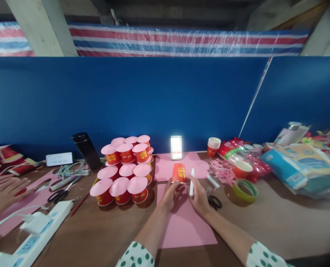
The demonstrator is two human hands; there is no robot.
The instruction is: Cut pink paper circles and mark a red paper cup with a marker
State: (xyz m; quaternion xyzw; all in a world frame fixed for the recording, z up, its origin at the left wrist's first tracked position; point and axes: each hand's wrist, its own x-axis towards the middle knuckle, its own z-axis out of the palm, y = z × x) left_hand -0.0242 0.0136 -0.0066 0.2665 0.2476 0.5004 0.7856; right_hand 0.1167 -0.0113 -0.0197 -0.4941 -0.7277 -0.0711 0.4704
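Note:
A red paper cup [179,171] with gold print is held in my left hand [170,194], upside down above the pink paper [185,226]. My right hand [198,196] is close by on the right, its fingers closed round a white pen [192,181] that points upward. Whether my right fingertips touch the cup I cannot tell. A second pink sheet [162,167] lies behind the cup. To the left stand several red cups, stacked in rows with pink paper discs [119,186] on top. Black-handled scissors [215,201] lie partly hidden beside my right hand.
At right are a tape roll [245,191], a loose cup [242,169], stacked cups [213,146], pink scraps [223,170] and plastic packages [301,163]. Leftward are a black flask [87,150], a power strip [45,231], scissors [60,194] and another person's hand [9,189]. A blue partition [154,96] rises behind.

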